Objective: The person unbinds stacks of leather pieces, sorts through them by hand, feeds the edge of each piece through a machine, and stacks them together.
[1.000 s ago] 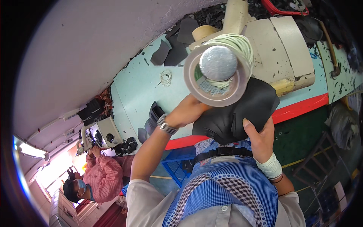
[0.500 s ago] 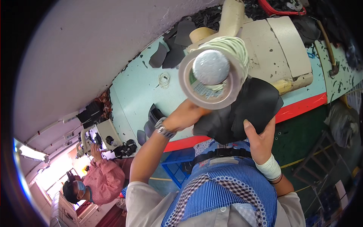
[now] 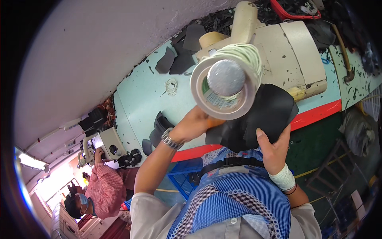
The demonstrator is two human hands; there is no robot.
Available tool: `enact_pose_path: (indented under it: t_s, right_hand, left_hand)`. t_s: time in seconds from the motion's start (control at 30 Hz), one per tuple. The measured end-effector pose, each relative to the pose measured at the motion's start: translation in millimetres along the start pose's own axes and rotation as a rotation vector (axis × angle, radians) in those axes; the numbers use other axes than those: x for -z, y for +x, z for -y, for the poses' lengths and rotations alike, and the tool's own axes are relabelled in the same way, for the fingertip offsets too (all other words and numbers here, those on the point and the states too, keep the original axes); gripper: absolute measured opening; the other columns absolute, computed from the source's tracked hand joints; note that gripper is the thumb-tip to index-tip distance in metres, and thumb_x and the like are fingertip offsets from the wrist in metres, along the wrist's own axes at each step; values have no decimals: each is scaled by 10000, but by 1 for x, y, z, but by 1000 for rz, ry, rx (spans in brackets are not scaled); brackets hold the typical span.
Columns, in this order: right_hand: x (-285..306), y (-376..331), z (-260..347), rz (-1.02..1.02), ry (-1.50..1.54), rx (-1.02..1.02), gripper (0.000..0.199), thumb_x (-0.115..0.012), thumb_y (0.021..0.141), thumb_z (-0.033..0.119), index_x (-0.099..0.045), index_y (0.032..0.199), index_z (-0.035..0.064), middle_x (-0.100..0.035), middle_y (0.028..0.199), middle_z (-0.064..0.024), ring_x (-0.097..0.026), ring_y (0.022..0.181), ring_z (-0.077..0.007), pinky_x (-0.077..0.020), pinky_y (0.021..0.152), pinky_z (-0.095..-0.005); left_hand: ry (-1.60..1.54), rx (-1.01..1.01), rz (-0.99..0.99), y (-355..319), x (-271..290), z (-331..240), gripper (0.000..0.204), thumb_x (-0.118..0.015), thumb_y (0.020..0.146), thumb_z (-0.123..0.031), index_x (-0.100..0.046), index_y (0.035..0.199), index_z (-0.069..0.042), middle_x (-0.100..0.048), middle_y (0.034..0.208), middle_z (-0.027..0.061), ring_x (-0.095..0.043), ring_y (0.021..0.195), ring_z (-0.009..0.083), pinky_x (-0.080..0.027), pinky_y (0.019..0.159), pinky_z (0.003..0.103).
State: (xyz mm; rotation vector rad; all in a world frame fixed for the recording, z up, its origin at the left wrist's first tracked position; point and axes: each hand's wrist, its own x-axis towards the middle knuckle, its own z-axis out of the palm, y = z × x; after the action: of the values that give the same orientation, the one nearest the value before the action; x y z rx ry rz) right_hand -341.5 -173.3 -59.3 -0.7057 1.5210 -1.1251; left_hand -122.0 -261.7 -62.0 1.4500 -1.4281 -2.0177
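Worker (image 3: 149, 209) in a blue checked apron (image 3: 250, 179) handles a creased black sheet piece (image 3: 274, 113) on the near side of a cord-wound spool (image 3: 250, 59), the material reaching out past the spool's right side and partly hidden by its ring. The right hand (image 3: 273, 145), near and to the right of the spool, pinches the sheet's near edge, thumb on top, the other fingers out of sight underneath. The left hand (image 3: 195, 125), just below the spool's left side, reaches to the sheet's left end; its fingertips vanish behind the ring, and whether they pinch or merely rest there cannot be told. A metal-banded watch (image 3: 170, 139) circles the left wrist, a white wrap (image 3: 283, 178) the right, both on the spool's near side. A round silver cap (image 3: 227, 77) sits within the ring. Right of the spool stands a cream machine body (image 3: 274, 51); to its left, a small cord coil (image 3: 171, 86) lies on a pale green table (image 3: 135, 99). A hammer (image 3: 345, 51) rests well right of the spool. Far to its near left, a masked co-worker (image 3: 105, 189) in red checks has one hand at another machine (image 3: 109, 143).
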Motion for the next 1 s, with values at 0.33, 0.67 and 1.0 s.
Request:
enact_pose_path:
  t_s: [0.33,0.67,1.0]
  right_hand:
    - [0,0,1,-25,4,11,587,-661,812,69,-341,1288,-50,-520,1170,-176,-552,1049,-221,-453,920,-344]
    - [6,0,6,-25,38,-14,612,-640,803,28,-323,1321,-47,-515,1173,-162,-543,1064,-210,-449,927,-331]
    - [48,-23,-39,470,1433,-581,628,-518,795,183,-396,1372,-33,-544,1242,-235,-577,1127,-303,-465,980,-472]
  left_hand:
    - [-197,388,37,15,-5,-13,356,-642,918,-108,-494,1196,55,-581,820,71,-701,808,199,-577,589,270]
    - [-151,262,56,32,-8,10,360,-605,957,-297,-549,1008,54,-643,799,130,-709,734,231,-590,566,291]
    - [-335,-284,481,4,-49,26,888,-791,761,-246,-309,1459,15,-390,1468,164,-331,1379,233,-229,1154,389]
